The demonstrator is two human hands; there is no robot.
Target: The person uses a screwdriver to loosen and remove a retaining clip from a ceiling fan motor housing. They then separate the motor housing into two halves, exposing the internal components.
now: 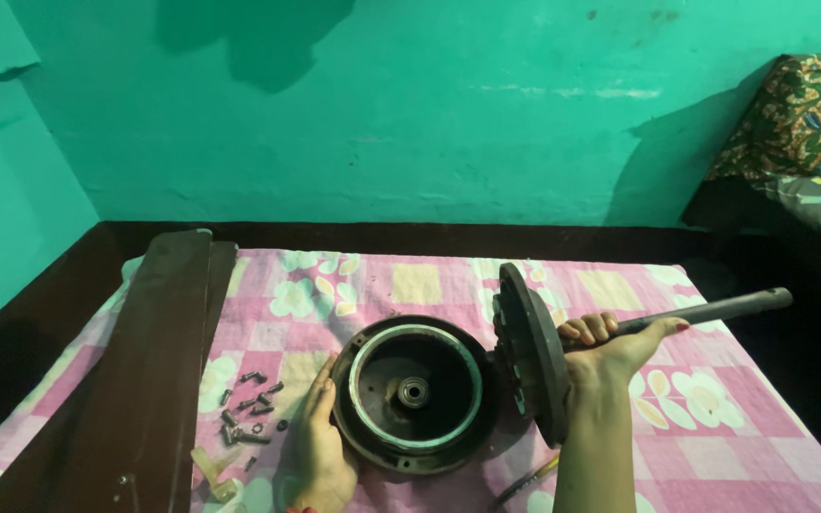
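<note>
Left hand (pixel 320 446) flat against housing (pixel 415 394); right hand (pixel 610 347) grips rod (pixel 715 311).

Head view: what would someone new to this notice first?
The eye goes first to the round dark motor housing lying open on the pink flowered cloth, steadied at its left rim by the left hand. Beside it, the right hand grips a dark rod that carries a disc-shaped cover held on edge. Loose screws lie left of the housing, near long brown blades.
</note>
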